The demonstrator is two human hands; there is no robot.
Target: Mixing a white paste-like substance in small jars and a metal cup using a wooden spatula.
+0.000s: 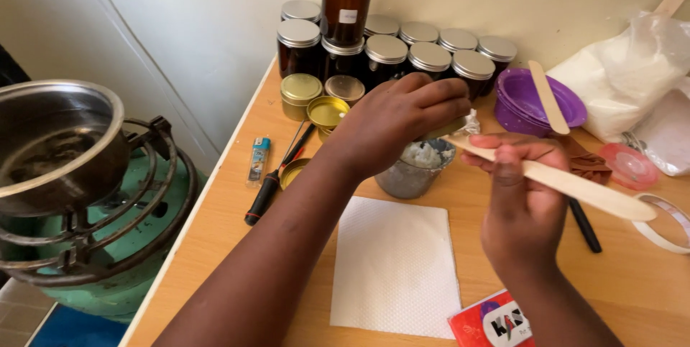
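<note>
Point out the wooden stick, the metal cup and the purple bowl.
wooden stick (575,187), head view, middle of its flat blade
metal cup (407,178), head view, its outer wall
purple bowl (519,95), head view, its left rim

Wooden spatula (568,183): pale, matt, smooth. Small tin (411,174): dull grey metal, holding rough white paste. Dark jars (388,59): glossy, brushed metal lids catching light. Napkin (395,266): white embossed paper. Counter (632,282): smooth light wood showing a soft sheen. Bowl (528,106): glossy purple plastic.

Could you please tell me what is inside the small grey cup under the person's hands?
The grey cup holds a white, creamy lumpy substance, visible near its right rim. The left hand covers much of the opening, so the fill level and the wooden spatula tip are hidden.
</note>
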